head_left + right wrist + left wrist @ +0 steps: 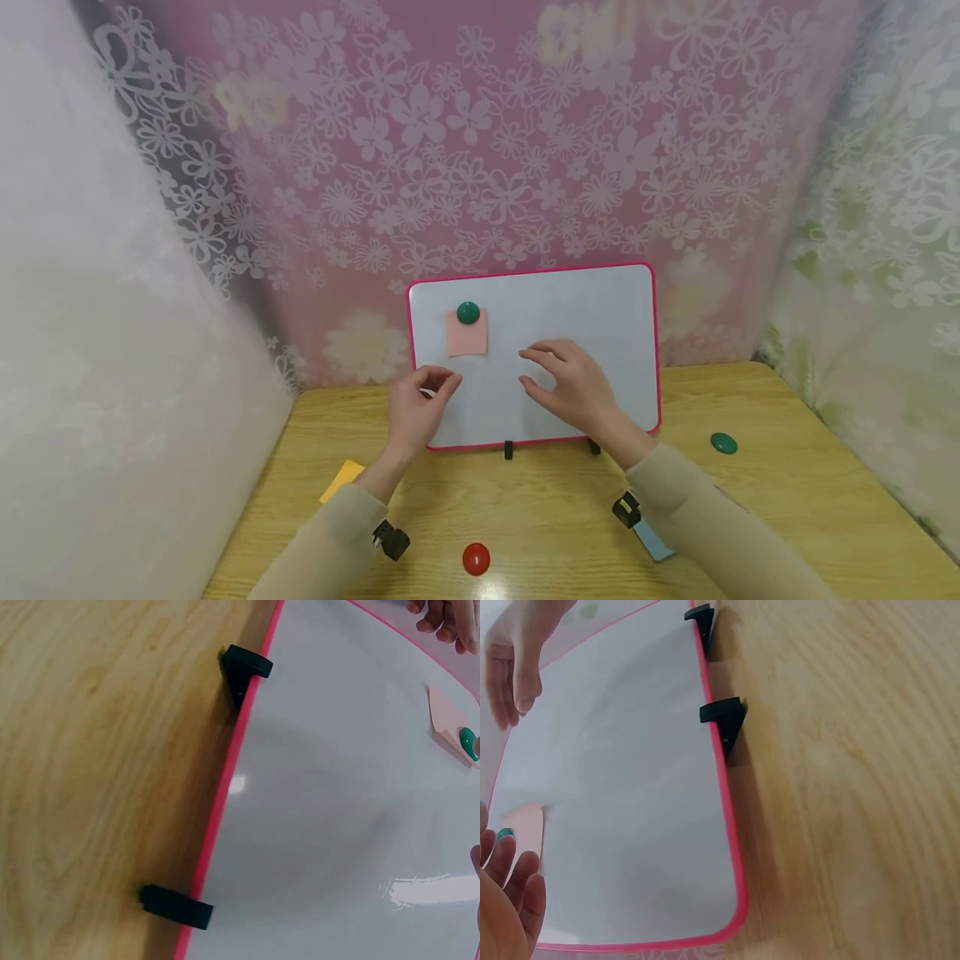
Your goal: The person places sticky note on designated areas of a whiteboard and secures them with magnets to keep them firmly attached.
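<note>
A whiteboard point(577, 304) with a pink rim stands upright against the back curtain. On its upper left, a round green magnet point(468, 312) sits over the top edge of a pink sticky note point(467, 338). My left hand point(416, 410) is just below the note, in front of the board's lower left, with fingers loosely bent and nothing held. Right of the note, my right hand point(573, 383) hovers before the board, thumb and fingers apart around nothing. In the left wrist view, the left hand's fingers point(523, 889) overlap the board near the note.
Black feet point(508, 450) support the board's lower edge on the wooden table point(547, 517). A red magnet point(476, 559) lies at the front, another green magnet point(723, 443) at right. Yellow sticky notes point(342, 480) lie by the left forearm, blue ones point(655, 542) partly under the right.
</note>
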Motion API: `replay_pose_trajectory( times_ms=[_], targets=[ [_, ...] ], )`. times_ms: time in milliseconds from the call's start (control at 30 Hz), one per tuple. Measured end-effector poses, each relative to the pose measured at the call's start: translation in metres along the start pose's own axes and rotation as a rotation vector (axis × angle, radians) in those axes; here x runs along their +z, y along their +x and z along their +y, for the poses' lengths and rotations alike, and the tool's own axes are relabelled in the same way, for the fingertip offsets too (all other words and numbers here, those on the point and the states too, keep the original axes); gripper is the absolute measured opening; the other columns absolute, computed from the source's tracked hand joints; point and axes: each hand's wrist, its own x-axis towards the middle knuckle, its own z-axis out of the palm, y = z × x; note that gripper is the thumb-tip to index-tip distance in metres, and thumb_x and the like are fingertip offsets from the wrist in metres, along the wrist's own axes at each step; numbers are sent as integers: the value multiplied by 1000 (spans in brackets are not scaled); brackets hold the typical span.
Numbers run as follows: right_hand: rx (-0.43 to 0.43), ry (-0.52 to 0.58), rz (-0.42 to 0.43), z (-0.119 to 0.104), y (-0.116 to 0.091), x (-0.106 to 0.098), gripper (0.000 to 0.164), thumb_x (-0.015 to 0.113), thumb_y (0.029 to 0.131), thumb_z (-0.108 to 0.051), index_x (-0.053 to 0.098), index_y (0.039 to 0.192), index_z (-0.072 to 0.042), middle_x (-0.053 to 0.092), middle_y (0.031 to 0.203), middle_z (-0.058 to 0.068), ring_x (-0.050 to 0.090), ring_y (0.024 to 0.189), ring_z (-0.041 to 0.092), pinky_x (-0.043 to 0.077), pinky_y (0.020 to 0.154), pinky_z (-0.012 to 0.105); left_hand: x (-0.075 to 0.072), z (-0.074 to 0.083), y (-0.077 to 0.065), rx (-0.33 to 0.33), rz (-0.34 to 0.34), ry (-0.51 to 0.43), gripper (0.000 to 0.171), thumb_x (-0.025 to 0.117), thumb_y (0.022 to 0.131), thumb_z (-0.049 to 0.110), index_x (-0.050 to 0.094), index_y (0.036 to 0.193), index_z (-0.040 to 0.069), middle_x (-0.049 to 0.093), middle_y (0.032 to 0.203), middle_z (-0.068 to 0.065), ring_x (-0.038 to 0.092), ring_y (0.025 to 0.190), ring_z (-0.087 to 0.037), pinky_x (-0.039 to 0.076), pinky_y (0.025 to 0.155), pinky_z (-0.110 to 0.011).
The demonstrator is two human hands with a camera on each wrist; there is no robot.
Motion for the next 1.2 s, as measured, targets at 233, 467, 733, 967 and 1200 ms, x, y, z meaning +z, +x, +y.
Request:
replay_pose_trajectory(
  times_ms=[233, 467, 733, 967, 1200],
  targets=[
    [14, 28, 23, 4, -21, -4, 41, 94, 81, -16, 80, 118, -5, 74, 114, 10, 69, 107, 30, 61, 89, 48, -3, -3, -19, -18, -55, -4, 9, 85, 96, 24, 82, 98, 17, 74, 87, 8, 66, 80, -14, 53, 67, -27],
    [45, 36, 26, 8, -37, -6, 41, 95, 80, -16, 80, 117, -6, 73, 115, 9, 68, 108, 30, 61, 89, 49, -4, -6, -35, -9, -90, -19, 7, 85, 95, 24, 82, 97, 18, 75, 88, 9, 67, 80, -13, 55, 68, -28],
    [77, 63, 16, 8, -53, -9, 41, 95, 79, -15, 80, 117, -7, 73, 117, 9, 68, 110, 31, 61, 88, 50, -3, -8, -52, -36, -184, -7, 6, 83, 97, 28, 81, 100, 23, 73, 90, 13, 67, 81, -11, 55, 68, -28],
    [104, 84, -9, 10, -66, -12, 41, 95, 78, -15, 81, 116, -7, 73, 116, 8, 68, 110, 31, 61, 85, 50, -6, -2, -64, -69, -288, -11, 8, 82, 98, 25, 81, 105, 22, 72, 93, 13, 67, 85, -12, 57, 73, -28],
    [102, 86, -38, 8, -71, -18, 42, 95, 79, -16, 80, 117, -6, 73, 118, 8, 68, 111, 30, 61, 86, 50, -12, 1, -75, -92, -429, -1, 18, 81, 99, 26, 79, 115, 17, 71, 97, 9, 67, 88, -12, 57, 74, -29]
  ],
)
